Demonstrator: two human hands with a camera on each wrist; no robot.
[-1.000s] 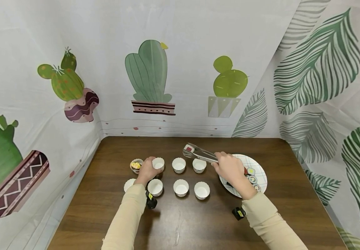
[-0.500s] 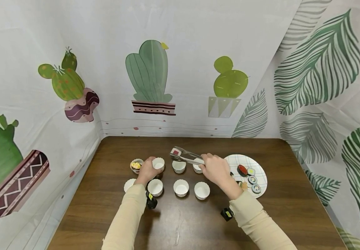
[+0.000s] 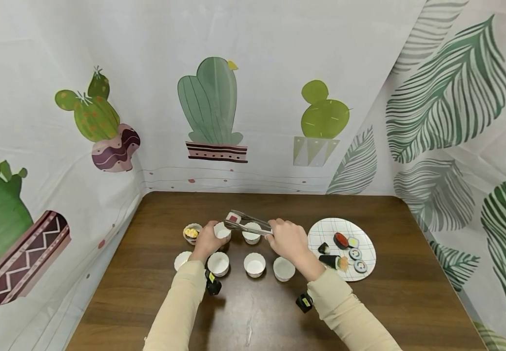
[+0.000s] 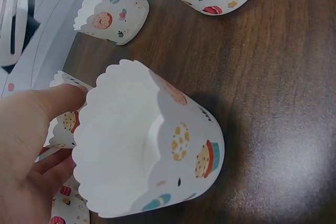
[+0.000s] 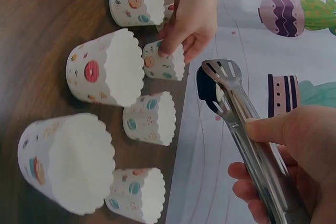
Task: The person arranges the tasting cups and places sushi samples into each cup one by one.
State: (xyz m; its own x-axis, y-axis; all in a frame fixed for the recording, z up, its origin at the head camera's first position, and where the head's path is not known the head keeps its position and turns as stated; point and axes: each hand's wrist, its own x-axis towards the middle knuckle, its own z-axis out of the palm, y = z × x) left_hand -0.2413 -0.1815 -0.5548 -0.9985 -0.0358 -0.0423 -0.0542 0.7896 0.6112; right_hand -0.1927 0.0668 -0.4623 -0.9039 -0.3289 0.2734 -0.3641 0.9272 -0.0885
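My left hand [image 3: 209, 241] holds a small white paper baking cup [image 3: 223, 230], second in the back row; in the left wrist view the thumb lies at its rim. My right hand [image 3: 289, 240] grips metal tongs [image 5: 252, 135] by their arms. Between the tongs' slotted ends is a sushi roll piece [image 3: 234, 218], white with a red centre; its dark wrapper shows in the right wrist view. The piece hangs over or just behind the held cup's rim, apart from the left fingers. In the right wrist view the left hand [image 5: 194, 17] is beside the same cup.
A leftmost back cup [image 3: 187, 239] bears a yellow-topped piece. More paper cups stand in two rows, among them a front cup [image 3: 254, 264]. At right, a checked white plate [image 3: 319, 229] bears several sushi pieces. A printed cloth [image 3: 270, 180] hangs behind the brown table [image 3: 253, 312].
My right hand has carried the tongs and sushi roll piece leftward, from above the right back cups to the cup at my left hand. The left hand has stayed in place.
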